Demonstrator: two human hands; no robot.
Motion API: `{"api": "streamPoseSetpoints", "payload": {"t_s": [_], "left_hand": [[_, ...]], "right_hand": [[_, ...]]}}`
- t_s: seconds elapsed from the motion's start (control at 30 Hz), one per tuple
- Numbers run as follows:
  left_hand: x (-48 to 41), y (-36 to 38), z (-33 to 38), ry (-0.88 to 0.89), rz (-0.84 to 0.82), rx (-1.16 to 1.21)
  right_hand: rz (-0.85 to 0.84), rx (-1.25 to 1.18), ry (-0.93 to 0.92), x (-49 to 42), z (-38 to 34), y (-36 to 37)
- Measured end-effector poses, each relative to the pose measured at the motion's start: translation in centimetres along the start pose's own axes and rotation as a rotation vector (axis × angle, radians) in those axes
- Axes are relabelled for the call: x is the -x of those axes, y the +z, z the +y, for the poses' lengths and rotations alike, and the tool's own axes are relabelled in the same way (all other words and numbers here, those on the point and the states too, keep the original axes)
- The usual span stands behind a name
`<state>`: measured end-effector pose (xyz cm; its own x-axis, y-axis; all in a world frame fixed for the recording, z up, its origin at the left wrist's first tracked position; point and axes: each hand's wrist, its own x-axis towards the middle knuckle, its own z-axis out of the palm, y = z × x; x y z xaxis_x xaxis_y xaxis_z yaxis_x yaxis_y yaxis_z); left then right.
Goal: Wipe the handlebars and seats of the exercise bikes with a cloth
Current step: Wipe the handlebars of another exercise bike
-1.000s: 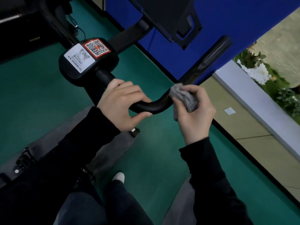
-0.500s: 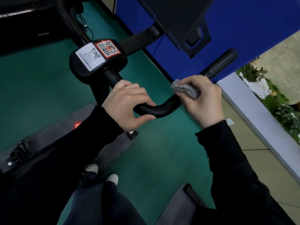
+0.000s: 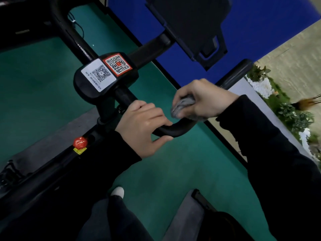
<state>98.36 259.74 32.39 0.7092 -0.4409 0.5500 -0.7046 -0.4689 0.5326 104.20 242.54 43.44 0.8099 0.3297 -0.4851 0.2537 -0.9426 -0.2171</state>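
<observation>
On the black handlebar (image 3: 175,130), a grey cloth (image 3: 182,106) (bunched) is clenched against the bar by the right hand (image 3: 206,100); the bend beside it is gripped by the left hand (image 3: 142,126).

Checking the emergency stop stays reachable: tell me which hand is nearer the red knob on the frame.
Left. The left hand grips the handlebar just up and right of the red knob; the right hand, holding the cloth, is farther right along the bar.

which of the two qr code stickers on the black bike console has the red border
The square QR sticker with the red-orange border, farther from the left hand, toward the dark screen. The other, the plain white QR sticker, has small print below its code and no coloured frame.
</observation>
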Motion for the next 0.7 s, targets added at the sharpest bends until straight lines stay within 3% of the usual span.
{"api": "streamPoseSetpoints", "payload": {"t_s": [0.2, 0.37, 0.57, 0.7], "left_hand": [[0.0, -0.1, -0.2, 0.002, -0.011, 0.005], [0.0, -0.1, -0.3, 0.012, -0.015, 0.001], [0.1, -0.1, -0.4, 0.030, -0.005, -0.009], [0.1, -0.1, -0.2, 0.028, -0.013, -0.021]], "right_hand": [[-0.162, -0.010, 0.103, -2.4, 0.3, -1.1], [-0.407, -0.155, 0.091, -3.4, -0.4, -0.6], [-0.434, -0.030, 0.163, -4.7, 0.3, -1.0], [-0.560, -0.038, 0.133, -5.1, -0.4, -0.6]]}}
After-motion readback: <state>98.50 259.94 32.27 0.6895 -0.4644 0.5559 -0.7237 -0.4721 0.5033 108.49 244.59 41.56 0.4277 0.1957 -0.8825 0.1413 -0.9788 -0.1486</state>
